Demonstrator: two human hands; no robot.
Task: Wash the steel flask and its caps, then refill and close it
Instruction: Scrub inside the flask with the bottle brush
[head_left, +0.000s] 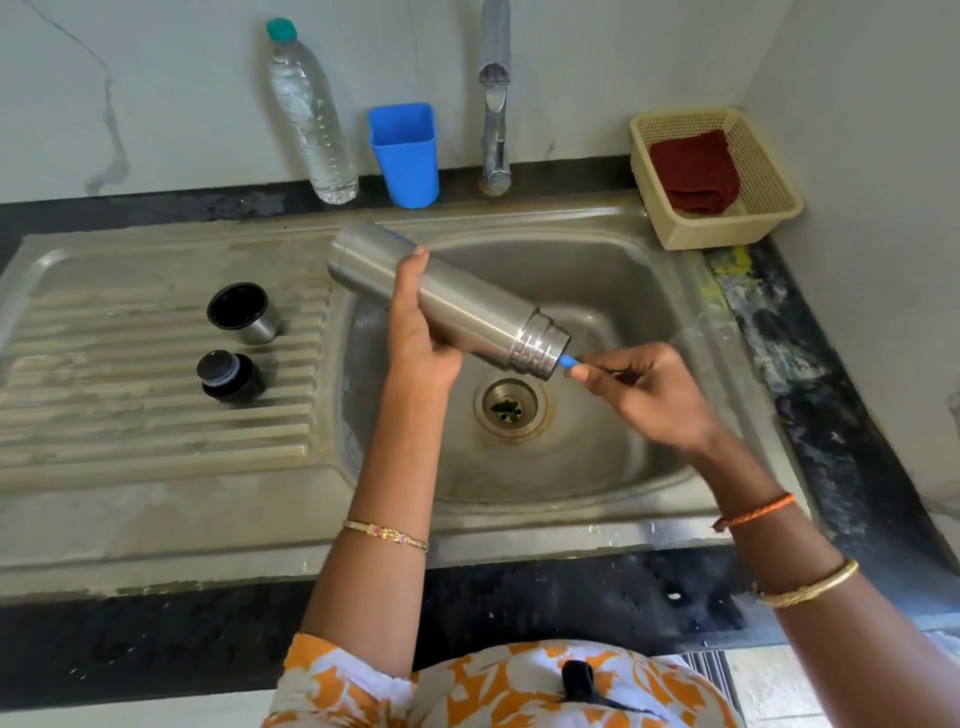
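My left hand (418, 322) grips the steel flask (467, 304) around its middle and holds it tilted over the sink basin (613, 291), threaded mouth down to the right. My right hand (639, 384) pinches a blue brush handle (569, 360) that runs into the flask's mouth; the brush head is hidden inside. On the ribbed drainboard (130, 415) to the left stand the steel cup cap (244, 313), black inside facing up, and the black inner stopper (230, 376).
A tap (495, 98) rises behind the basin, with no water running. Along the back wall stand a clear plastic water bottle (311, 114) and a blue plastic holder (404, 156). A cream basket (717, 176) with a red cloth sits at the back right. The drain (511, 408) lies under the flask's mouth.
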